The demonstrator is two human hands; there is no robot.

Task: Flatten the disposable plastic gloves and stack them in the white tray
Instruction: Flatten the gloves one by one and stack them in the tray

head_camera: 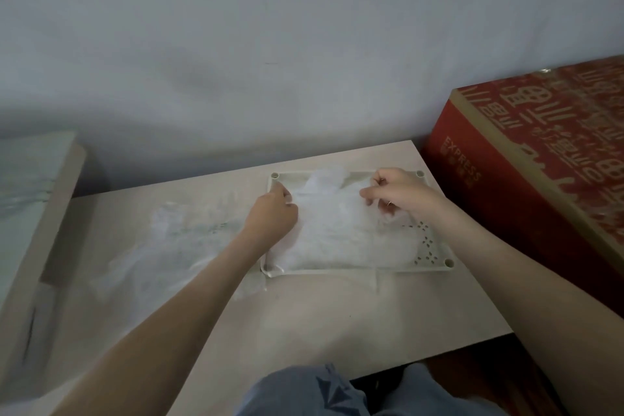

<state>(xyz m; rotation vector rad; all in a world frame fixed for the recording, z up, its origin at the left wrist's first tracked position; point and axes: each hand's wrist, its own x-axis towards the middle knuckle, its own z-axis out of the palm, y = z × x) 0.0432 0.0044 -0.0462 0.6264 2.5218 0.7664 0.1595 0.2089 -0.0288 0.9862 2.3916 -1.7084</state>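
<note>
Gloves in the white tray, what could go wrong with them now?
1. The stack of gloves is thin and crinkly. With the left hand and right hand pinching it, lower layers may bunch up.
2. Plastic spills over the near left corner of the white tray and could slide out.
3. The loose gloves on the table lie beside the left forearm, which might sweep them off.

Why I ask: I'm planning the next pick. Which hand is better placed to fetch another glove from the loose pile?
Probably left. The left hand holds the stacked gloves at the white tray edge nearest the loose gloves; the right hand pinches them on the far side.
</note>
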